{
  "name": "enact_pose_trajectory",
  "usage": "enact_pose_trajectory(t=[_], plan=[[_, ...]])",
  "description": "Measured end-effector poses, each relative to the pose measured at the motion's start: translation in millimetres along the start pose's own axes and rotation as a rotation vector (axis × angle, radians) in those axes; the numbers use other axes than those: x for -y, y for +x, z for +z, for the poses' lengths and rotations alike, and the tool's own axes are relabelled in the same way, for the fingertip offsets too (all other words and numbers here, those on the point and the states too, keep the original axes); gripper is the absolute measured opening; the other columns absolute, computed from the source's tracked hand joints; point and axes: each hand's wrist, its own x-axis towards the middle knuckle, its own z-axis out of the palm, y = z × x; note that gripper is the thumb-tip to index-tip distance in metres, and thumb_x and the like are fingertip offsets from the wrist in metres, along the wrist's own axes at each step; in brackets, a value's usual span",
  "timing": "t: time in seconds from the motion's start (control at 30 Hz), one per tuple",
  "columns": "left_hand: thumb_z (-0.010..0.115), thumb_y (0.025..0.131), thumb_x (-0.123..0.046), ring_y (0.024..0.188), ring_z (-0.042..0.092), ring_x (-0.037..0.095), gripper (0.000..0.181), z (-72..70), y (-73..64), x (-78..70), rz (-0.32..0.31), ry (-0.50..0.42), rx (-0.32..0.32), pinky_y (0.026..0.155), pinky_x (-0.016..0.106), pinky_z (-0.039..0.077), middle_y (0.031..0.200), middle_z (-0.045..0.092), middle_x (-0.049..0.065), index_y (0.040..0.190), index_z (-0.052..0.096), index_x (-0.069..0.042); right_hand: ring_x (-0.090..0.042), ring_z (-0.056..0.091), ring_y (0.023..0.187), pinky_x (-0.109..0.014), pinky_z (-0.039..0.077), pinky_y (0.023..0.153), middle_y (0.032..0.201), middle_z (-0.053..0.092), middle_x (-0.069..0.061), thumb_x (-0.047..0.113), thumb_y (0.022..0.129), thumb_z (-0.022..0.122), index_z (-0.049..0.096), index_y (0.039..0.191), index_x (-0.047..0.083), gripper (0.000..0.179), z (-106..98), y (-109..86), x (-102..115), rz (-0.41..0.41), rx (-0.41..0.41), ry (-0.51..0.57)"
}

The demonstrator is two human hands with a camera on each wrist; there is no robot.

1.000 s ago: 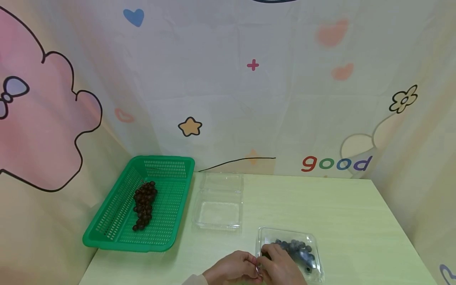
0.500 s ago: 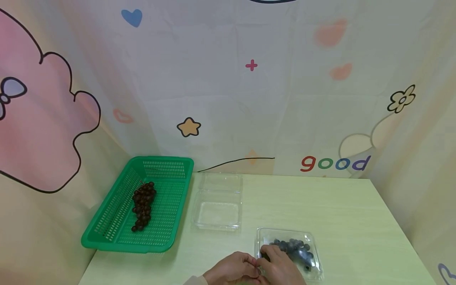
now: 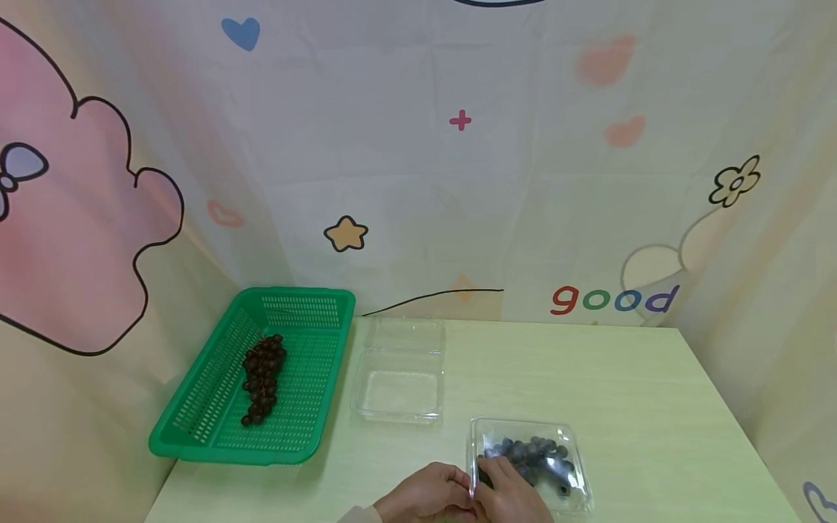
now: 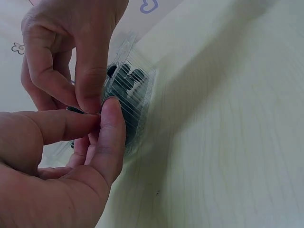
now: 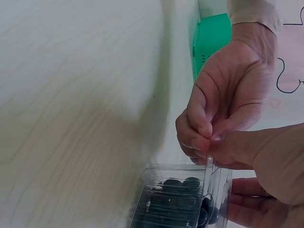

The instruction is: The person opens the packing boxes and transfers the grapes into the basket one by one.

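A clear plastic clamshell box (image 3: 580,465) with its lid down sits near the front of the table, dark grapes (image 3: 536,452) inside. My left hand (image 3: 428,491) pinches the box's rim at the near-left corner between thumb and index finger. Beside it my right hand (image 3: 511,497) grips the same edge, thumb at the rim and fingers over the lid. In the left wrist view the fingertips of both hands meet at the box edge (image 4: 142,88). The right wrist view shows the grapes (image 5: 175,204) through the ribbed wall, with the rim partly hidden by fingers.
A green plastic basket (image 3: 336,363) at the left holds a bunch of dark red grapes (image 3: 264,374). Between it and the grape box, farther back, lies an opened clear clamshell (image 3: 400,392). A printed curtain (image 3: 405,160) hangs behind the table (image 3: 628,392).
My right hand has shifted slightly left and down along the box's edge, uncovering more grapes. The left hand stays at the corner; the box keeps its place.
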Motion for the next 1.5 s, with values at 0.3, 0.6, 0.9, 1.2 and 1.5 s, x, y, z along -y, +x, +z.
enact_pose_trajectory(t=[0.3,0.6,0.9,1.2,1.5], plan=[[0.064,0.094,0.007,0.073,0.069,0.011,0.008,3.0,-2.3,-0.6,0.035,-0.016,-0.012,0.068,0.021,0.057,0.085,0.07,0.007,0.096,0.069,0.001,-0.019,0.053,0.081,-0.028,0.048,0.074,0.096,0.064,-0.008,0.009,0.057,0.087,0.062,0.064,0.014,0.027,2,-1.3,-4,-0.05,-0.014,-0.024],[0.062,0.093,0.007,0.071,0.067,0.009,0.005,6.0,-2.1,-0.5,0.058,-0.031,-0.008,0.066,0.018,0.055,0.081,0.069,0.005,0.095,0.066,0.005,-0.019,0.051,0.081,-0.028,0.045,0.074,0.096,0.062,-0.009,0.01,0.058,0.081,0.064,0.066,0.011,0.019,4,-2.4,-6,-0.085,-0.043,-0.047],[0.065,0.093,0.003,0.073,0.066,0.009,0.007,7.7,2.3,1.9,0.029,0.013,-0.056,0.068,0.02,0.055,0.086,0.07,0.006,0.098,0.07,0.0,-0.018,0.056,0.082,-0.027,0.049,0.072,0.096,0.067,-0.007,0.011,0.084,0.064,0.068,0.07,0.008,0.015,6,-6.9,-2,0.041,-0.103,0.023],[0.063,0.097,0.001,0.08,0.068,0.011,0.007,2.3,4.0,5.1,0.012,-0.072,0.025,0.072,0.022,0.057,0.092,0.069,0.007,0.101,0.069,0.0,-0.019,0.057,0.083,-0.027,0.049,0.072,0.1,0.068,-0.008,0.01,0.075,0.07,0.066,0.068,0.009,0.008,7,-8.7,-1,0.079,-0.119,0.044],[0.062,0.102,-0.007,0.082,0.069,0.008,0.011,-2.3,4.1,6.9,-0.007,-0.157,0.07,0.074,0.018,0.055,0.098,0.07,0.007,0.107,0.069,0.0,-0.017,0.06,0.086,-0.027,0.052,0.073,0.1,0.07,-0.006,0.009,0.071,0.079,0.068,0.07,0.013,0.012,0,-4.6,3,0.142,-0.072,0.047]])
